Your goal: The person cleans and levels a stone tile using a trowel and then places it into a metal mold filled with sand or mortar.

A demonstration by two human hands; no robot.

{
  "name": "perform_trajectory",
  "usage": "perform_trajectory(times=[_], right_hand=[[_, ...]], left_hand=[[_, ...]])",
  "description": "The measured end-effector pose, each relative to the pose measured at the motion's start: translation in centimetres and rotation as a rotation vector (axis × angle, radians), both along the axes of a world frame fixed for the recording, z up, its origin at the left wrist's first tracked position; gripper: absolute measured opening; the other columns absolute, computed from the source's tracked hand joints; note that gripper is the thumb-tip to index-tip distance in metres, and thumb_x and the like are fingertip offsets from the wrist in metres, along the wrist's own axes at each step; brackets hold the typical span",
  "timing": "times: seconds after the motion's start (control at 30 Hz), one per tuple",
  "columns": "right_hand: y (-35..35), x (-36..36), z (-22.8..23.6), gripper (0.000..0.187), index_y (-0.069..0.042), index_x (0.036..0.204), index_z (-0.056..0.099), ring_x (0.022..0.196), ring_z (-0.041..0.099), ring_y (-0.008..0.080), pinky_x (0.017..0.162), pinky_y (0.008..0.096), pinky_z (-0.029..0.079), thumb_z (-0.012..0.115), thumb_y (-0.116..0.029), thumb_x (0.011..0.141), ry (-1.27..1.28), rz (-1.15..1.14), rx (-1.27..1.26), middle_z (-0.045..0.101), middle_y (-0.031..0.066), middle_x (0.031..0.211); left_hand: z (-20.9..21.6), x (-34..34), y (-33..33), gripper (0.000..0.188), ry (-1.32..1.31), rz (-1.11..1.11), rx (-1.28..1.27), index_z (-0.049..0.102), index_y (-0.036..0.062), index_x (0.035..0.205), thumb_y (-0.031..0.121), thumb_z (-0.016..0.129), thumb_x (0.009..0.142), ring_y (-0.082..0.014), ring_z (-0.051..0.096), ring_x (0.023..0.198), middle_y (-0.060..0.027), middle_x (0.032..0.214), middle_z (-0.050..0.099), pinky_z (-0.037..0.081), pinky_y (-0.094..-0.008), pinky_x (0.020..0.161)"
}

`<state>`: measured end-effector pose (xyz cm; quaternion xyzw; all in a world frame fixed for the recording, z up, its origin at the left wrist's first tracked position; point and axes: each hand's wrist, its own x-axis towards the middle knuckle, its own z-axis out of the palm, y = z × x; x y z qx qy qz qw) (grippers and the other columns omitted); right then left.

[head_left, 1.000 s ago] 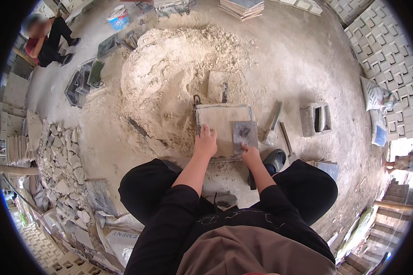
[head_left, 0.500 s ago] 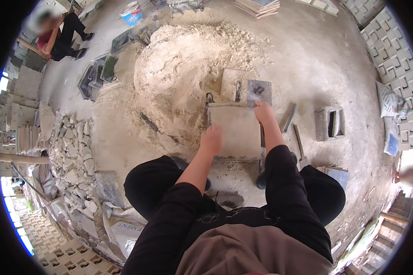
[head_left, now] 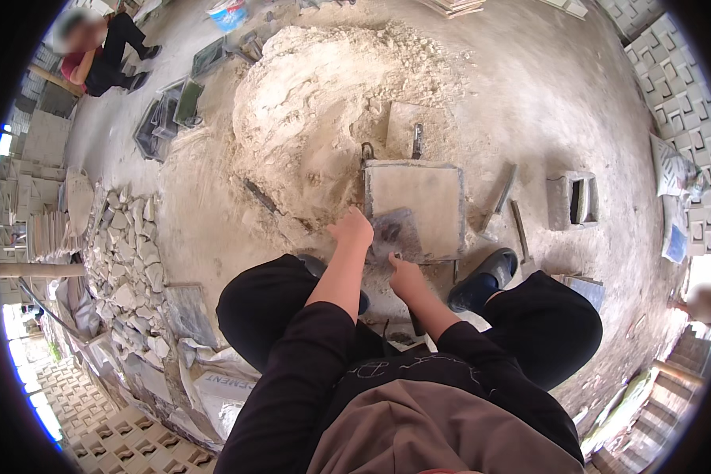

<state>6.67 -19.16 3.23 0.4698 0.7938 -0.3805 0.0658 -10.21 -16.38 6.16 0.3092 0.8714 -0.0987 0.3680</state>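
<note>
While the right hand (head_left: 408,277) pinches the gray plate (head_left: 407,230) over the slab (head_left: 438,193), the left hand (head_left: 354,227), grip unclear, is beside the slab.

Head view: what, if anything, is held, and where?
The right hand holds the dark flat plate, apparently by its near edge; whether the left hand holds anything can't be told.

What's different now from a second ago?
The right hand carried the grey plate from the tan slab's right side, via its far right corner, to its near left part. The left hand moved left, to the slab's edge. The pale heap and hollow block stayed put.
</note>
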Motion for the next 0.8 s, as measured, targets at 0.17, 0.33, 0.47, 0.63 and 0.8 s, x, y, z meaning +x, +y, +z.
perform_trajectory(times=[0.17, 0.33, 0.47, 0.63, 0.8], right_hand=[[2.1, -4.2, 0.0, 0.038, -0.008, 0.111, 0.057, 0.088, 0.056, 0.0386, 0.078, 0.0453, 0.045, 0.044, -0.005, 0.075, 0.046, 0.031, 0.108, 0.06, 0.0221, 0.094], [7.7, -9.7, -2.3, 0.025, -0.004, 0.091, 0.063, 0.083, 0.058, 0.0395, 0.074, 0.045, 0.047, 0.046, -0.021, 0.084, 0.035, 0.044, 0.192, 0.061, 0.0231, 0.084], [13.5, -14.2, -1.8, 0.027, -0.003, 0.087, 0.064, 0.068, 0.062, 0.0341, 0.06, 0.0419, 0.05, 0.046, -0.023, 0.086, 0.021, -0.006, 0.18, 0.061, 0.0206, 0.071], [16.6, -20.8, 2.8, 0.024, -0.003, 0.097, 0.062, 0.056, 0.062, 0.0223, 0.053, 0.033, 0.05, 0.05, -0.011, 0.077, 0.267, -0.285, -0.248, 0.06, 0.0138, 0.059], [17.6, -22.9, 0.1, 0.035, -0.008, 0.111, 0.054, 0.054, 0.059, 0.019, 0.049, 0.0327, 0.046, 0.046, -0.007, 0.077, 0.581, -0.446, -0.27, 0.06, 0.012, 0.068]], left_hand=[[-0.5, -0.9, -0.6, 0.052, -0.113, 0.031, -0.007, 0.035, 0.0065, 0.13, 0.021, 0.046, 0.082, -0.0283, 0.049, 0.112, -0.0133, 0.121, 0.052, 0.025, -0.0514, 0.096], [1.6, -0.6, 1.0, 0.055, -0.145, 0.375, 0.412, 0.032, 0.0049, 0.132, 0.028, 0.042, 0.084, -0.0331, 0.041, 0.119, -0.0194, 0.128, 0.044, 0.027, -0.0503, 0.098], [0.4, -1.9, 2.0, 0.059, -0.263, 0.717, 0.748, 0.026, 0.0043, 0.135, 0.033, 0.039, 0.085, -0.0383, 0.037, 0.119, -0.0232, 0.13, 0.039, 0.029, -0.0441, 0.099], [-6.0, -6.4, 0.7, 0.062, -0.396, 1.039, 1.015, 0.026, 0.0034, 0.135, 0.041, 0.037, 0.086, -0.0375, 0.04, 0.118, -0.0252, 0.131, 0.036, 0.028, -0.0437, 0.099], [-0.6, -4.3, 2.1, 0.062, -0.996, 1.392, 0.707, 0.033, 0.0035, 0.13, 0.05, 0.033, 0.088, -0.0309, 0.056, 0.095, -0.0183, 0.111, 0.054, 0.04, -0.0456, 0.084]])
